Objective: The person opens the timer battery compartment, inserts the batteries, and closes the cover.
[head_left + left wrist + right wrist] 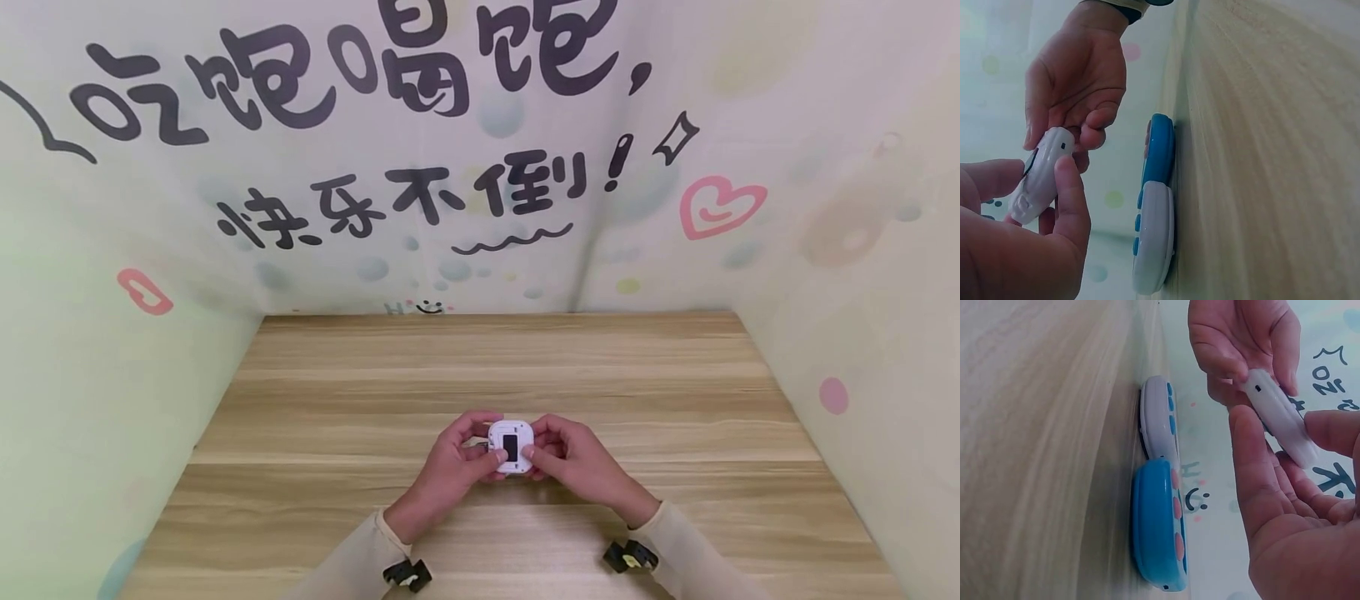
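Both hands hold a small white rounded-square gadget [524,434] with a dark rectangle in the middle of its upper face. My left hand [448,467] pinches its left side, thumb on the face and fingers beneath. The right hand [585,467] grips the opposite side in much the same way. A small dark slot shows in the gadget's rim in both wrist views. On the table beyond the hands lie a white handheld toy [1153,244] with blue buttons and a blue handheld toy [1154,525] with pink buttons, close together.
The wooden tabletop [360,358] spreads around the hands. Pale printed walls [862,317] stand at the back and along both sides. Each sleeve carries a black wrist mount [407,574]. In the head view the two toys cannot be made out.
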The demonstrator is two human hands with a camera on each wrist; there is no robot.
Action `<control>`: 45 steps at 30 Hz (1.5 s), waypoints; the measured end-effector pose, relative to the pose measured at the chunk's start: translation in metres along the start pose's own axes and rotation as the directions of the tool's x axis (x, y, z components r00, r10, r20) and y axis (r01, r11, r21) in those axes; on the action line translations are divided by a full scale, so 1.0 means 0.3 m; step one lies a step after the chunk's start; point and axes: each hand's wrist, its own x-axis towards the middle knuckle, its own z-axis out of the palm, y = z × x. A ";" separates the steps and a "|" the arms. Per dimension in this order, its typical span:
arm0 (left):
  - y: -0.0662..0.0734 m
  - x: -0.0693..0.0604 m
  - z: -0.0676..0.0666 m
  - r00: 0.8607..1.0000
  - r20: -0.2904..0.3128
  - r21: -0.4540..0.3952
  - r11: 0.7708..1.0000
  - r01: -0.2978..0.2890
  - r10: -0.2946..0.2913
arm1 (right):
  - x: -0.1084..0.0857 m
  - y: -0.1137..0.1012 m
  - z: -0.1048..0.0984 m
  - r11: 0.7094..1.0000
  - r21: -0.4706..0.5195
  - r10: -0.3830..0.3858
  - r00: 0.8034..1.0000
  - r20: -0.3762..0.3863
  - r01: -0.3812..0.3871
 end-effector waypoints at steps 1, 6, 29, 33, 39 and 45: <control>0.000 0.000 0.000 1.000 -0.001 -0.009 1.000 -0.005 0.005 | 0.000 0.000 0.001 1.000 0.005 -0.006 1.000 -0.003 0.006; 0.003 -0.002 -0.003 1.000 -0.012 -0.010 1.000 -0.024 0.024 | -0.001 -0.002 0.004 0.998 0.044 -0.042 0.999 -0.015 0.043; 0.017 -0.004 -0.006 0.998 -0.061 0.068 0.997 -0.027 0.031 | 0.007 -0.018 0.010 0.970 -0.175 -0.174 0.985 -0.016 0.168; 0.019 -0.012 -0.017 0.998 -0.041 0.061 0.998 -0.035 0.038 | 0.009 -0.020 0.012 0.968 -0.195 -0.163 0.987 -0.011 0.158; 0.018 -0.017 -0.041 0.999 -0.016 0.086 0.995 -0.041 0.043 | 0.009 -0.028 0.012 0.957 -0.212 -0.203 0.979 0.002 0.199; 0.011 -0.017 -0.055 1.000 0.007 0.150 0.989 -0.019 0.018 | 0.013 -0.032 0.019 0.930 -0.292 -0.236 0.972 -0.001 0.225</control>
